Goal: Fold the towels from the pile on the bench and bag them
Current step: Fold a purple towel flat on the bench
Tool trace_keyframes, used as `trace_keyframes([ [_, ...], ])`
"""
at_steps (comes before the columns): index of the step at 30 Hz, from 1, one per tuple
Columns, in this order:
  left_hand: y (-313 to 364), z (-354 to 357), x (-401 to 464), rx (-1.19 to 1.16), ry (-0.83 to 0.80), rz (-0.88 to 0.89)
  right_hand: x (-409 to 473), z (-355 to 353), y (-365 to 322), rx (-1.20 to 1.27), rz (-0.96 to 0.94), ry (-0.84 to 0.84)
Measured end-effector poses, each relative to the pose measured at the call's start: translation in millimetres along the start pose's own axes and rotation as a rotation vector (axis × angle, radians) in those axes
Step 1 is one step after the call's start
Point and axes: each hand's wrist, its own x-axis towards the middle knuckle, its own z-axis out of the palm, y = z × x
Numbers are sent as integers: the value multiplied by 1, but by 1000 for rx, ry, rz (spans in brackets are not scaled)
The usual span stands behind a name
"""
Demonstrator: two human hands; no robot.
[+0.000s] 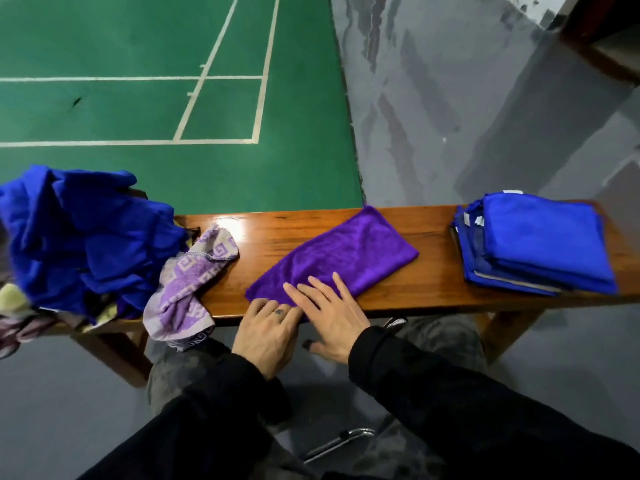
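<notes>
A purple towel (341, 254) lies folded into a long strip, slanting across the middle of the wooden bench (429, 233). My left hand (266, 332) has its fingers curled over the towel's near left corner at the bench's front edge. Beside it, my right hand (330, 313) lies flat with straight fingers pressing the towel's near end. A heap of unfolded blue towels (86, 237) covers the bench's left end. A lilac patterned towel (188, 285) hangs from that heap over the front edge. Folded blue towels (540, 240) sit stacked on the right end.
A green court floor (138, 98) with white lines lies beyond the bench, grey floor to the right. A yellowish cloth (14, 299) peeks out under the heap at far left. My knees and a metal bar (341, 441) are below the bench's front edge.
</notes>
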Motion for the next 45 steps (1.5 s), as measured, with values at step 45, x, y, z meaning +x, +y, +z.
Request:
trace_keyframes([
  [45,11,67,171,-758,-67,-645,-29,-46,135,454,1015,319],
])
